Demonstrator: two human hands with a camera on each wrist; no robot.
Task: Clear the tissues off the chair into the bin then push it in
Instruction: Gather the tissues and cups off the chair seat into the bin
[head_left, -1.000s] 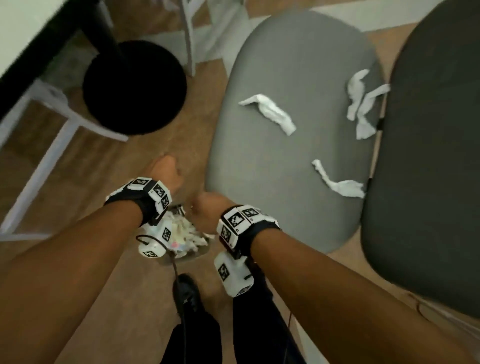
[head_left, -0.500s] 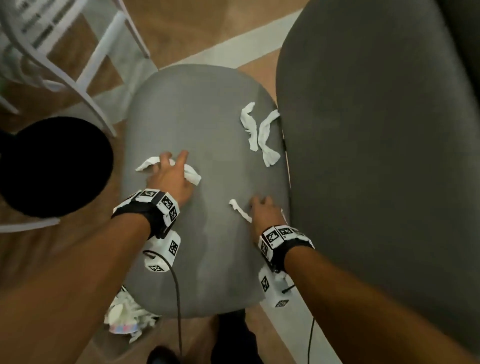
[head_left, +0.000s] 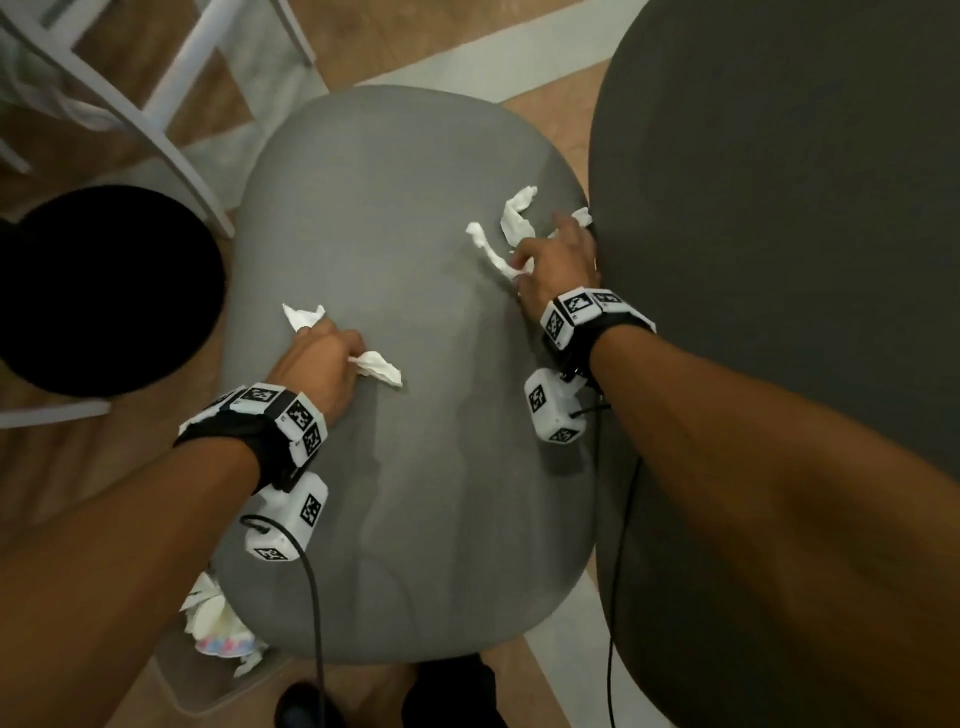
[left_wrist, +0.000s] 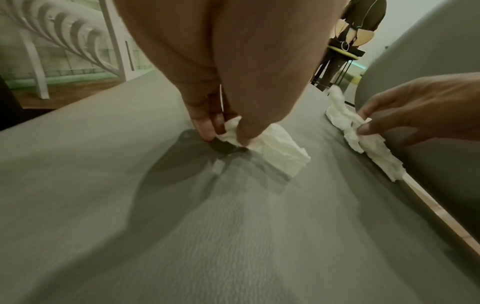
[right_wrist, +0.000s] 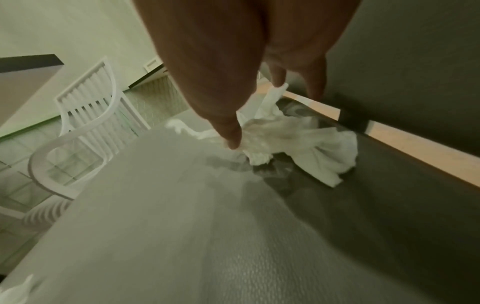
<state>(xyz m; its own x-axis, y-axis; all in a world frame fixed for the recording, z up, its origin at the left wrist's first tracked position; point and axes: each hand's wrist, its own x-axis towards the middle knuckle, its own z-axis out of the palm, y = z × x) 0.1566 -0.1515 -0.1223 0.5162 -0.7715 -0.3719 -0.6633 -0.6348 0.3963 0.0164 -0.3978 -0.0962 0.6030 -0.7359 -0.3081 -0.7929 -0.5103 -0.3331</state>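
On the grey chair seat (head_left: 410, 467), the left hand (head_left: 322, 364) pinches a crumpled tissue (head_left: 382, 368) near the left edge, and further right the right hand (head_left: 558, 260) grips, as it seems, some bunched tissues (head_left: 511, 223) beside the dark backrest (head_left: 779, 260).

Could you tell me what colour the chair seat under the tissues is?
The padded fabric chair seat is plain mid-grey, clearest in the head view.

Grey chair seat (head_left: 415, 467) — crumpled tissues (head_left: 511, 218)
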